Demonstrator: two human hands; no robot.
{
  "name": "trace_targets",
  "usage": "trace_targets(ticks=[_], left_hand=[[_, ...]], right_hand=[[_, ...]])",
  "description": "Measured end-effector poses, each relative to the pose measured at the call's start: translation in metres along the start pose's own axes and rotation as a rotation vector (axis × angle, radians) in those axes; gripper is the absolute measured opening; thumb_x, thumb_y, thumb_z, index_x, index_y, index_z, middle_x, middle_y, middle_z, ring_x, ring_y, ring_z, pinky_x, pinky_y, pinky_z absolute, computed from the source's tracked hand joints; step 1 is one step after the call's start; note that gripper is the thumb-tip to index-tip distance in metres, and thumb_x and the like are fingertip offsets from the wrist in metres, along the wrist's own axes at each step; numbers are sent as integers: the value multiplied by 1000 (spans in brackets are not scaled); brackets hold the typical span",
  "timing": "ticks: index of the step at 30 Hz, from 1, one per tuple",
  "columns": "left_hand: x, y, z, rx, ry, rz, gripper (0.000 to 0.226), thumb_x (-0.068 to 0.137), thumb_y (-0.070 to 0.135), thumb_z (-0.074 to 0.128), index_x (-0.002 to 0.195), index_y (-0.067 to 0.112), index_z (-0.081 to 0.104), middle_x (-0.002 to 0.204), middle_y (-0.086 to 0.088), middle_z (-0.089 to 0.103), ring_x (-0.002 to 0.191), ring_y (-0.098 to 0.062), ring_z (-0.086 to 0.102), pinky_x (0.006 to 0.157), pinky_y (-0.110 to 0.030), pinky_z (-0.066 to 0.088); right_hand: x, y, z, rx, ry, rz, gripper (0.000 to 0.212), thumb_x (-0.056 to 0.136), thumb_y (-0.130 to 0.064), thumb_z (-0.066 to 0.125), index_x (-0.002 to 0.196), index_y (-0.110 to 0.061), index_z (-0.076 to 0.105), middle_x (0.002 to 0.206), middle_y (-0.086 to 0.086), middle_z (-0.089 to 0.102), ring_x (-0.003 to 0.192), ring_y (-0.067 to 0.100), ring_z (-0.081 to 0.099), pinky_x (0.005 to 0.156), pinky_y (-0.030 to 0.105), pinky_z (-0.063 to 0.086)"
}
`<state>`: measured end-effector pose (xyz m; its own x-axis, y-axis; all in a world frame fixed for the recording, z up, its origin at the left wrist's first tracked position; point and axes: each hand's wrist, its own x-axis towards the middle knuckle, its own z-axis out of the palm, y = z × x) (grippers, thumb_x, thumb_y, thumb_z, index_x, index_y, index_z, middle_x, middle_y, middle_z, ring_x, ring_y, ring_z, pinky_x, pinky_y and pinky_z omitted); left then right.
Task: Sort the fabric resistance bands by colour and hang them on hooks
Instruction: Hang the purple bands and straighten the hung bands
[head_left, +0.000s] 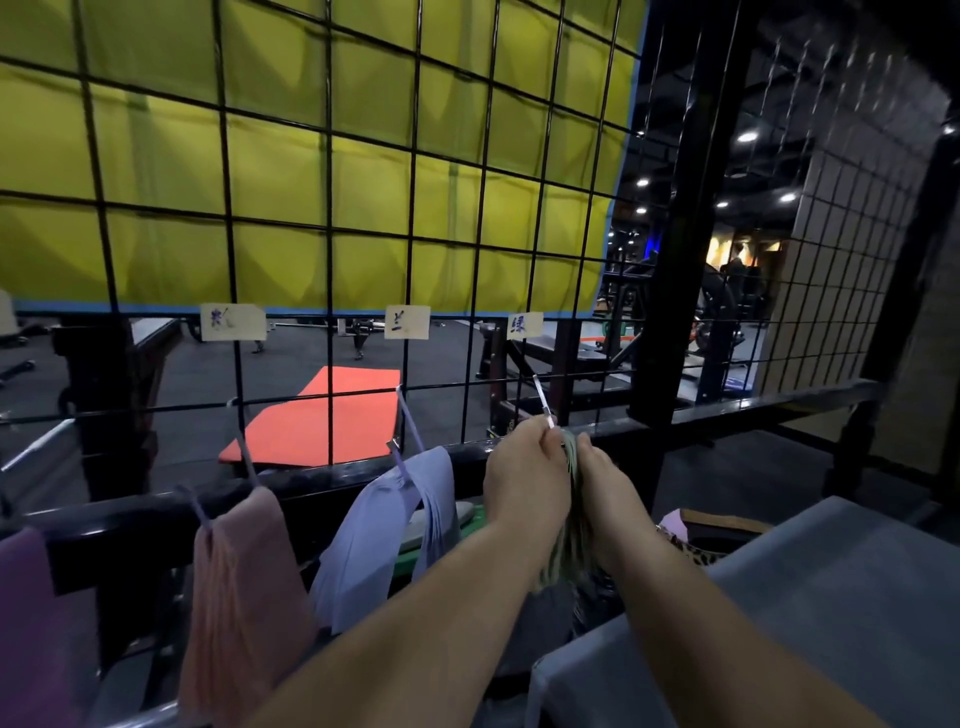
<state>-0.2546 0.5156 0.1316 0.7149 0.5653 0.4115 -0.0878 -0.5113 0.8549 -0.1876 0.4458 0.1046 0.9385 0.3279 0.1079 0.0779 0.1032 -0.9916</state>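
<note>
Purple band (26, 597): it hangs at the far left edge, at 8 o'clock in your view.
Pink bands (244, 587): they drape from their own hook (244, 452), below the first paper label (232, 322).
Lavender bands (374, 530): they hang from the next hook (408, 431), under the second label (407, 322).
Your left hand (519, 467): it is curled, and its fingertips pinch the top of the green bands (569, 551) right at the hook's tip.
White hook (543, 402): its long axis slants from the wire grid (415, 208) at 12 o'clock down towards your knuckles. It sits under the third label (524, 326).
Your right hand (602, 483): it is curled round the green bundle, just at 3 o'clock of the left hand. The bundle hangs down between your wrists.
Relation to watch: the hook's tip lies at 12 o'clock from the bundle, and your left hand is nearer to it. The loop probably needs to slide up the hook, away from you.
Containers: a leopard-print item (691, 551) and a pink scrap (672, 519) lie at 4 o'clock of your right hand, by the grey surface (831, 571). You cannot tell whether a bag or a box holds them.
</note>
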Motion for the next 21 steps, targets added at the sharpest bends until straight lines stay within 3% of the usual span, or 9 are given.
trace_targets(ticks=[3,5,8,11,13,17,19,21], left_hand=[[7,2,0,-9,33,21,28,99,25,45,73,24,53,75,7,57,74,-16,53,60,-22,37],[11,6,-2,-27,33,26,27,99,26,46,73,27,52,73,11,55,69,-7,50,56,-17,33],[13,11,-4,-69,36,36,18,99,25,47,87,27,61,77,15,54,72,-2,50,59,-11,34],[12,13,-5,-108,85,92,19,99,24,48,99,21,67,89,13,59,86,-11,56,68,-22,40],[9,12,-6,-143,110,113,19,99,24,49,101,20,68,92,9,62,89,-14,58,75,-27,44],[4,1,-9,-180,165,72,19,99,23,48,99,18,66,89,6,62,85,-15,58,71,-27,43],[7,-3,-10,-215,164,-9,18,99,22,48,101,18,66,88,6,61,84,-14,57,67,-21,40],[9,-3,-11,-238,127,-55,17,99,22,50,101,17,66,87,6,62,84,-13,57,67,-20,41]], right_hand=[[4,-5,0,17,-15,-28,33,99,-45,47,117,-20,61,100,6,74,91,21,72,81,40,56],[4,-8,2,61,-27,-47,31,100,-43,48,117,-21,60,101,6,73,90,20,73,75,38,56],[5,-13,5,106,-50,-78,30,100,-42,49,116,-20,60,99,5,74,88,20,73,73,38,55],[2,-20,7,139,-88,-106,26,98,-39,53,111,-19,63,96,5,74,87,21,73,70,36,53],[1,-21,8,161,-117,-111,23,96,-36,55,109,-19,63,97,7,74,87,21,72,71,36,53],[0,-17,13,119,-134,-117,27,95,-38,56,110,-16,62,87,5,73,78,19,70,66,34,52],[2,-11,16,74,-109,-108,31,93,-44,56,110,-18,62,91,5,73,82,20,70,71,38,56],[6,-5,16,24,-62,-91,33,90,-53,53,105,-25,62,98,6,74,92,24,71,85,47,57]])
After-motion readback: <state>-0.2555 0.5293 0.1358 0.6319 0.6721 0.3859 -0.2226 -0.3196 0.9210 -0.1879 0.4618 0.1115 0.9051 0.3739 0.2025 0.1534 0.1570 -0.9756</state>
